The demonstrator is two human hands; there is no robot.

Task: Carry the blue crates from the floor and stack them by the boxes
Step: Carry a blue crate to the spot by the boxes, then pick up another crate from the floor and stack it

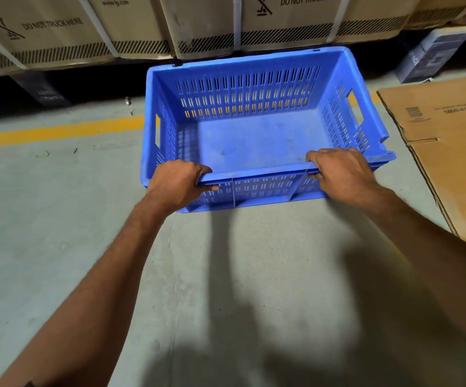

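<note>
One empty blue crate (254, 141) with slotted walls and handle cut-outs fills the middle of the head view. Its far side is close to a row of large cardboard boxes (206, 26). My left hand (177, 182) grips the crate's near rim at its left end. My right hand (340, 170) grips the same rim at its right end. Whether the crate rests on the floor or hangs just above it, I cannot tell. No other crate is in view.
Grey concrete floor (58, 219) with a yellow painted line (58, 132) runs left of the crate. A flattened cardboard sheet (447, 152) lies on the floor at the right. A dark wrapped box (435, 54) sits at the back right.
</note>
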